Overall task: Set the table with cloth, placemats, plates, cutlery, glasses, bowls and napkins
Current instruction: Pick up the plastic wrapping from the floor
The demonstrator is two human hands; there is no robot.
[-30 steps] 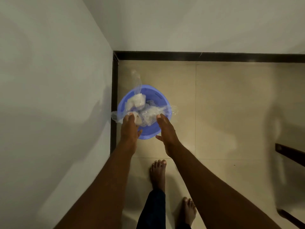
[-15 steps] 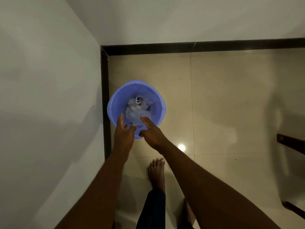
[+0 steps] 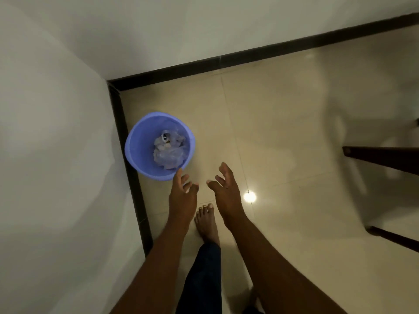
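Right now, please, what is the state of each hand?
Left hand: open, fingers spread, holding nothing.
Right hand: open, fingers relaxed, holding nothing.

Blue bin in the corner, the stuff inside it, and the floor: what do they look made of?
Blue bin: likely moulded plastic, going by the even colour and smooth, faintly glossy wall. Crumpled wrapping inside: probably thin clear plastic film, see-through and creased. Floor: looks like polished cream tile, with grout lines and a sharp lamp reflection.

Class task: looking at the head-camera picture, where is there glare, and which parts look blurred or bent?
Head view: a round glare spot shines on the floor tile right of the right hand; the dark furniture at right is smeared; the skirting line slants from wide-angle distortion.
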